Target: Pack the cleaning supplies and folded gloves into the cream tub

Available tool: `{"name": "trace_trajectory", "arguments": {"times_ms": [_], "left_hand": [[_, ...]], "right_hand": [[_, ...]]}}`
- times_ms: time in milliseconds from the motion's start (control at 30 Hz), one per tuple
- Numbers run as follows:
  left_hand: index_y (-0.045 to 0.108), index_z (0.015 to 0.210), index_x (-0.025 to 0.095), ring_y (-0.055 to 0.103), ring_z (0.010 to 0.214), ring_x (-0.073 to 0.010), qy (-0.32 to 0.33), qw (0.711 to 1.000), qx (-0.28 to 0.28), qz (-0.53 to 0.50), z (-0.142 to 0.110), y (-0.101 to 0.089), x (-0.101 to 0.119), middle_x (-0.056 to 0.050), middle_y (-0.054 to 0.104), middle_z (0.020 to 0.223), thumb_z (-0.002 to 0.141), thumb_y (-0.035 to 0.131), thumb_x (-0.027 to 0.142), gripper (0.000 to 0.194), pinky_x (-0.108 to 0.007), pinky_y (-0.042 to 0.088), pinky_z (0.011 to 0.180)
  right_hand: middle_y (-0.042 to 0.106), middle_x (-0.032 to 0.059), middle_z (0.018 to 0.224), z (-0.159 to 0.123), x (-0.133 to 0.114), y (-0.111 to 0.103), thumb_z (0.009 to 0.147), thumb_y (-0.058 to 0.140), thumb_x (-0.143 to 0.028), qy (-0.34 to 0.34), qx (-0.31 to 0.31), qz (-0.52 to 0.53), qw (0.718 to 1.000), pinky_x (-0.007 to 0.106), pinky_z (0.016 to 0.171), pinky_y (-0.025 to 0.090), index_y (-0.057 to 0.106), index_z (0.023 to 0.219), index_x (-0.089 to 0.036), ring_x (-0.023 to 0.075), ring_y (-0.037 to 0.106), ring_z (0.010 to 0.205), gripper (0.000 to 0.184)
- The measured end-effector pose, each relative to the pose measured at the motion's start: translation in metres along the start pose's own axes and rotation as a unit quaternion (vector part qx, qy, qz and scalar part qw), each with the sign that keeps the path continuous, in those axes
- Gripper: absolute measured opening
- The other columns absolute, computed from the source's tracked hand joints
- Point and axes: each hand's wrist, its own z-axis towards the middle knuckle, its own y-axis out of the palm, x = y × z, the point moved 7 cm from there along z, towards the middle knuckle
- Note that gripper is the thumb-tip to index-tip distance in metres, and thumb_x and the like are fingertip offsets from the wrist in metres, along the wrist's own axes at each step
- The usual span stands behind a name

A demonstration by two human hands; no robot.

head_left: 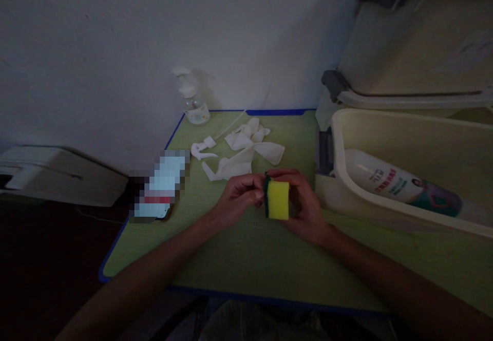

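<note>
Forearms (pixel 167 253) meet at sponge (pixel 279 200); right hand (pixel 309 211) curls round it, left hand (pixel 235 199) pinches its green layer (pixel 266 200); handling step, apparently; next move wants steady grip

Bare forearms (pixel 154 268), dim greyish clothing (pixel 239 324), faintly mottled

The left hand (pixel 235 200) and right hand (pixel 308 212) hold 1 yellow-and-green sponge (pixel 278 200) above the table (pixel 246 264).

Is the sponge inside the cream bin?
No, the right hand holds the sponge over the table, outside the cream bin, with the left hand at its green side.
</note>
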Motion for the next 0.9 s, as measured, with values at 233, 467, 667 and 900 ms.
{"name": "trace_trajectory", "arguments": {"times_ms": [233, 467, 667, 900], "left_hand": [[0.056, 0.059, 0.017, 0.046, 0.053, -0.01, 0.008, 1.0, -0.013, -0.012, -0.001, 0.001, 0.001, 0.001, 0.051, 0.058, 0.069, 0.07, 0.04, 0.029, -0.021, 0.035, 0.048], [0.055, 0.058, 0.017, 0.046, 0.055, -0.0118, -0.002, 1.0, -0.007, -0.008, -0.002, 0.001, 0.0, 0.0, 0.05, 0.057, 0.068, 0.07, 0.045, 0.033, -0.022, 0.035, 0.048], [0.053, 0.059, 0.018, 0.043, 0.053, -0.0111, 0.026, 0.999, -0.03, 0.019, -0.002, 0.007, 0.008, 0.001, 0.048, 0.057, 0.072, 0.066, 0.048, 0.036, -0.023, 0.034, 0.049], [0.051, 0.078, 0.02, 0.043, 0.064, -0.0118, 0.163, 0.981, -0.029, 0.1, -0.005, 0.013, 0.022, 0.001, 0.046, 0.072, 0.068, 0.072, 0.048, 0.036, -0.024, 0.035, 0.058]], "right_hand": [[0.049, 0.0075, 0.112, 0.0, 0.0, 0.0, 0.078, 0.065, -0.026, -0.005, 0.006, 0.008, 1.0, 0.037, 0.081, 0.052, 0.045, 0.115, -0.03, 0.0205, 0.054, 0.105, 0.042], [0.05, 0.0076, 0.111, 0.0, -0.001, 0.0, 0.08, 0.063, -0.028, -0.012, 0.007, -0.01, 1.0, 0.038, 0.08, 0.053, 0.044, 0.113, -0.031, 0.0209, 0.055, 0.104, 0.039], [0.051, 0.0077, 0.111, -0.001, -0.004, -0.003, 0.078, 0.063, -0.026, -0.03, 0.023, -0.058, 0.998, 0.043, 0.081, 0.052, 0.044, 0.114, -0.031, 0.0235, 0.054, 0.104, 0.041], [0.051, 0.0058, 0.106, -0.003, -0.02, -0.01, 0.073, 0.062, -0.013, -0.111, 0.089, -0.225, 0.964, 0.046, 0.08, 0.05, 0.048, 0.114, -0.032, 0.0247, 0.054, 0.1, 0.047]]}}
